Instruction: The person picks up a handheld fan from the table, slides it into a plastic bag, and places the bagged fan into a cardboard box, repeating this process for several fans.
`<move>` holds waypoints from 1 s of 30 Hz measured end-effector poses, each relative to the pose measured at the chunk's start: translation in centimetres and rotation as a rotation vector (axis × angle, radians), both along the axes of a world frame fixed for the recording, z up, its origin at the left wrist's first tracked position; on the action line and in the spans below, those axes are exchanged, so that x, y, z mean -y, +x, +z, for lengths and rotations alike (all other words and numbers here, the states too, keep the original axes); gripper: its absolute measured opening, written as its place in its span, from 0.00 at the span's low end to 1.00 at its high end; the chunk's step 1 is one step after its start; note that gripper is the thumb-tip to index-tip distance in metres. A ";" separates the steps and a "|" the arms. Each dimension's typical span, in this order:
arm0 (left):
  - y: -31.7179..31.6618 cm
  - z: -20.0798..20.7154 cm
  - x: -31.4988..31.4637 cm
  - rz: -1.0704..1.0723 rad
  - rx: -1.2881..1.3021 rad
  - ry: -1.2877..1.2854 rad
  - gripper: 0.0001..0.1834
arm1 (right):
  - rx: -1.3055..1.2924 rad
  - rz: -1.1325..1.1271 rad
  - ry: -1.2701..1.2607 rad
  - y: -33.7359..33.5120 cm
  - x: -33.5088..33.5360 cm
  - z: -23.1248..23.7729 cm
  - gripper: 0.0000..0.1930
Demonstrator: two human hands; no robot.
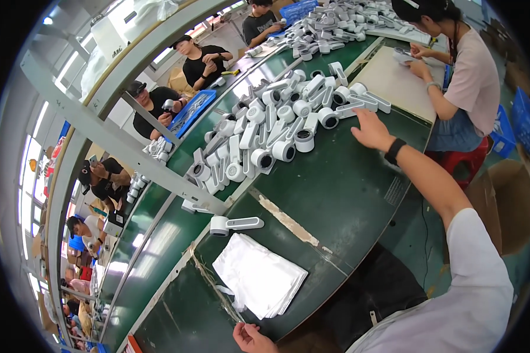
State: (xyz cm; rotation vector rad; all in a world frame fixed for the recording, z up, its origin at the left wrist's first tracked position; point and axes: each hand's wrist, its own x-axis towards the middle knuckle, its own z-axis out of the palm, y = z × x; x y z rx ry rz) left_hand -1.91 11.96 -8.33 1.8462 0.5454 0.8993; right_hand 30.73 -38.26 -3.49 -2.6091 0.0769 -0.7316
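My right hand (371, 129) reaches far out over the green belt, fingers spread, touching the near edge of a heap of white handheld fans (277, 126). It holds nothing. A black band is on that wrist. My left hand (250, 338) rests at the lower edge on the belt, fingers curled loosely, just below a stack of white plastic bags (259, 282). One single white fan (235, 224) lies apart on the belt above the bags.
A grey metal frame rail (129, 153) crosses the belt diagonally. A person in a pink shirt (471, 76) works at a beige board (394, 82) to the right. Several people sit along the far side. A cardboard box (506, 200) stands at right.
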 end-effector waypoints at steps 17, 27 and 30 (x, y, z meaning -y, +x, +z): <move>1.3 1.6 1.0 0.055 0.057 -0.153 0.07 | -0.134 0.125 -0.018 3.2 -0.7 -0.4 0.17; 6.2 8.1 5.6 -0.411 -0.149 0.753 0.09 | -0.458 0.648 1.393 -16.1 -11.9 5.0 0.16; 7.0 6.9 4.9 -0.456 -0.396 0.738 0.07 | -0.580 0.701 1.444 -20.0 -14.3 3.8 0.15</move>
